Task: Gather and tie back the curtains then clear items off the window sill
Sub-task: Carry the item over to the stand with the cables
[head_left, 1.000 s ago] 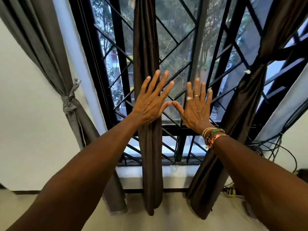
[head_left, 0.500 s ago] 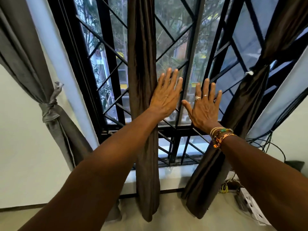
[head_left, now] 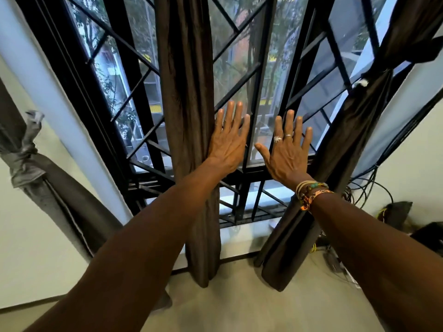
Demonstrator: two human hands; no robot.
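Far left, a grey curtain [head_left: 60,188] is gathered and knotted with a grey tie [head_left: 25,152] against the white wall. Next comes a tall window with a black metal grille [head_left: 134,75] of crossing bars, trees and buildings blurred behind the glass. A dark brown curtain [head_left: 187,92] hangs straight down the middle, untied, its hem reaching the floor [head_left: 239,307]. The left hand [head_left: 229,144] lies flat at this curtain's right edge, fingers [head_left: 231,113] straight and close together, gripping nothing. Just beside it, the right hand [head_left: 287,154] is raised flat before the grille, fingers [head_left: 290,123] straight and spread apart, thumb out, holding nothing; it wears two silver rings [head_left: 282,137] and a stack of bracelets [head_left: 309,191], one an orange band with dark marks too small to read. Below the hands runs the white window sill [head_left: 239,238]. Further right, a second brown curtain [head_left: 354,130] is cinched at its middle and slants down to the floor. Far right, black cables [head_left: 364,188] trail down the wall.
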